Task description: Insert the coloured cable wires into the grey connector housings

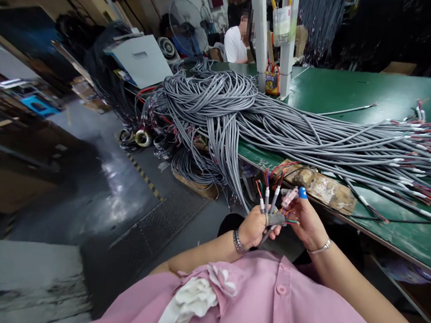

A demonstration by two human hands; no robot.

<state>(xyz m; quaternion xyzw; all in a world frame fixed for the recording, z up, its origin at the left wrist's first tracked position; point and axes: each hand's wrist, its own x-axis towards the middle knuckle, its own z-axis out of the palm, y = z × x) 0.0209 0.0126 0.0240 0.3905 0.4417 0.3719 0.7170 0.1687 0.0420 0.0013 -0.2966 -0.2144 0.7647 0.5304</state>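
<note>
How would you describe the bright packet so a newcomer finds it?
Find the green table, then the white posts rising behind the grey cables. The packet sits at their foot, below the holder; its red and yellow stand out from the posts' white and the cables' grey.

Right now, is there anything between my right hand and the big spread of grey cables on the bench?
Yes, the taped block on the near edge of the bench lies between your right hand and the grey cables. I see nothing taller in that gap.
</note>
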